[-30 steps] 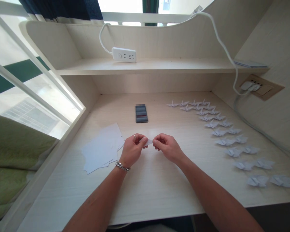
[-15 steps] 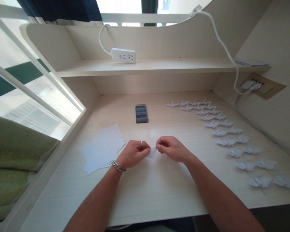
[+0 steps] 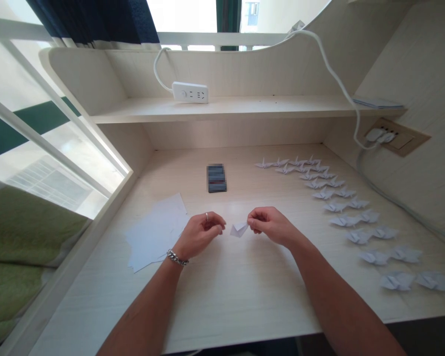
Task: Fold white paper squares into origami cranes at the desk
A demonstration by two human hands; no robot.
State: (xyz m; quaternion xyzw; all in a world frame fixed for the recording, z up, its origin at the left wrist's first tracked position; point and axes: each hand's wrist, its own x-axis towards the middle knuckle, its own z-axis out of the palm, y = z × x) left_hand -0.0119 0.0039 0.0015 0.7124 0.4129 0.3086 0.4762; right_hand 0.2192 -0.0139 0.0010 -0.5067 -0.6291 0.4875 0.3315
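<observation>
A small folded piece of white paper [image 3: 239, 230] is held at its right corner between the thumb and fingers of my right hand [image 3: 267, 225]. My left hand [image 3: 200, 231] is just left of the paper, apart from it, with thumb and fingers parted and nothing between them. It wears a ring, and a chain bracelet circles the wrist. Loose white paper sheets [image 3: 155, 230] lie in an overlapping pile left of my left hand. Folded paper cranes [image 3: 324, 194] stand in several rows along the right side of the desk.
A dark, blurred-out flat object [image 3: 216, 178] lies on the desk [image 3: 215, 301] beyond my hands. A white power strip [image 3: 190, 92] rests on the shelf [image 3: 237, 106] above. Its cable and a wall socket [image 3: 396, 136] are at the right. Bars and a green cloth border the left side.
My left hand has let go of the folded paper and moved left. My right hand has drawn the paper slightly to the right. The view has tilted a little upward.
</observation>
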